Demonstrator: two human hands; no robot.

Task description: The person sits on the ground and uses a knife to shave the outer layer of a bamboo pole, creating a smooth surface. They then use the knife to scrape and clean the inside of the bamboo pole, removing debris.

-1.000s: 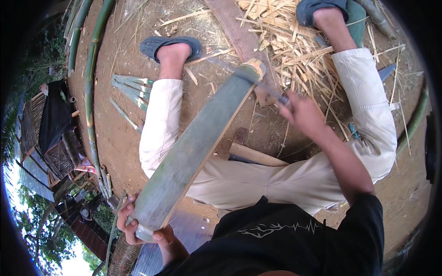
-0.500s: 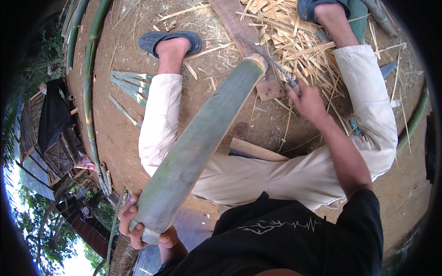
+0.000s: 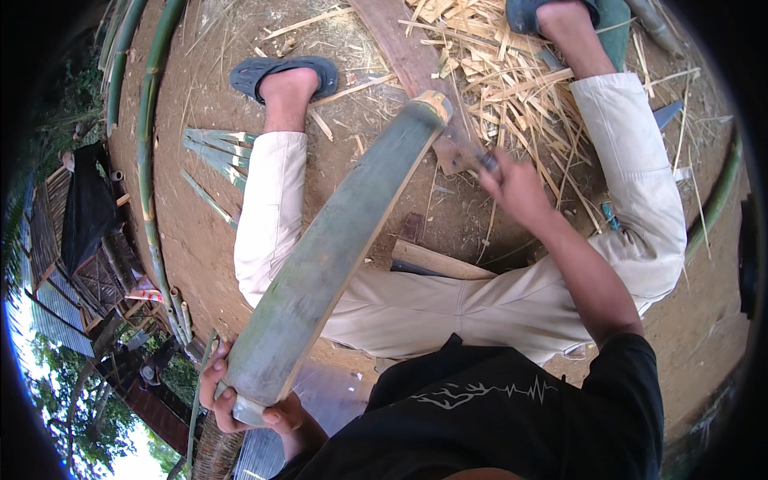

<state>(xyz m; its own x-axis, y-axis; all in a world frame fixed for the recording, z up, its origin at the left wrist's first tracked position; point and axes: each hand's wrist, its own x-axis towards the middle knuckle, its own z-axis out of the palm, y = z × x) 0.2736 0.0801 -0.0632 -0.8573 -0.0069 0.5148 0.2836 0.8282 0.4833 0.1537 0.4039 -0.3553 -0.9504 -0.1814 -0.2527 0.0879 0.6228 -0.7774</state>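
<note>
A long split length of green bamboo [image 3: 336,248] slants from my lap up to a wooden block on the ground. My left hand [image 3: 240,404] grips its near, lower end. My right hand [image 3: 512,188] is closed on the handle of a knife [image 3: 464,156], whose blade lies beside the bamboo's far end [image 3: 432,104]. I sit with legs apart in light trousers and blue sandals.
A brown wooden plank [image 3: 400,48] lies under the bamboo's far end, amid a heap of pale bamboo shavings [image 3: 504,72]. Thin green bamboo slats [image 3: 212,152] lie on the dirt at left. Whole bamboo poles [image 3: 144,144] curve along the left edge.
My right hand with the knife has risen along the bamboo's edge toward its far end. The left hand keeps its hold at the near end.
</note>
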